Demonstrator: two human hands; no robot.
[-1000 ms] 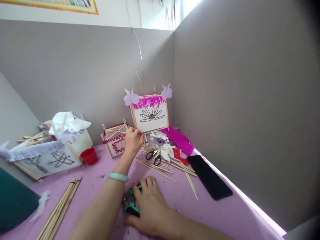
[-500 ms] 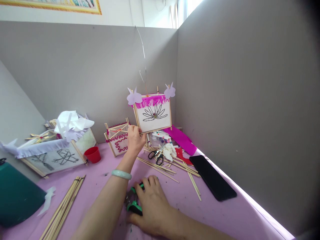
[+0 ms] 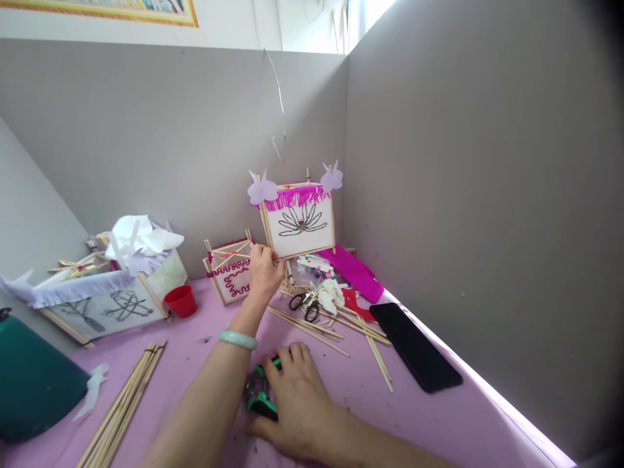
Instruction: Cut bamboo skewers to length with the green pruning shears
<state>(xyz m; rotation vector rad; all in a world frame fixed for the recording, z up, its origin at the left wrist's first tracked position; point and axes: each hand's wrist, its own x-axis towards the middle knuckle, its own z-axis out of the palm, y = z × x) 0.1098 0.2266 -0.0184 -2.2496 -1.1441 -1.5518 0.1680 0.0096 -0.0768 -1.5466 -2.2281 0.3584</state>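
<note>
left hand [image 3: 266, 276] pinched shut on lower edge of lotus-drawing stick frame [image 3: 298, 224], long side near level; right hand [image 3: 292, 396] curled over green-handled pliers [image 3: 260, 404], farther off.

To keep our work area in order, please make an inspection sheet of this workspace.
Surface: pink tabletop, with some dark marks.
Job's things: wooden frame with flower drawing; green-handled pliers.
Clutter: loose wooden sticks, scissors, red cup, black phone, pink paper.
Grips: left hand holds the frame's lower edge; right hand closes over the pliers.
Cables: nothing seen, only a thin wire hanging near the wall corner.
Surroundings: grey walls, picture frame above.
</note>
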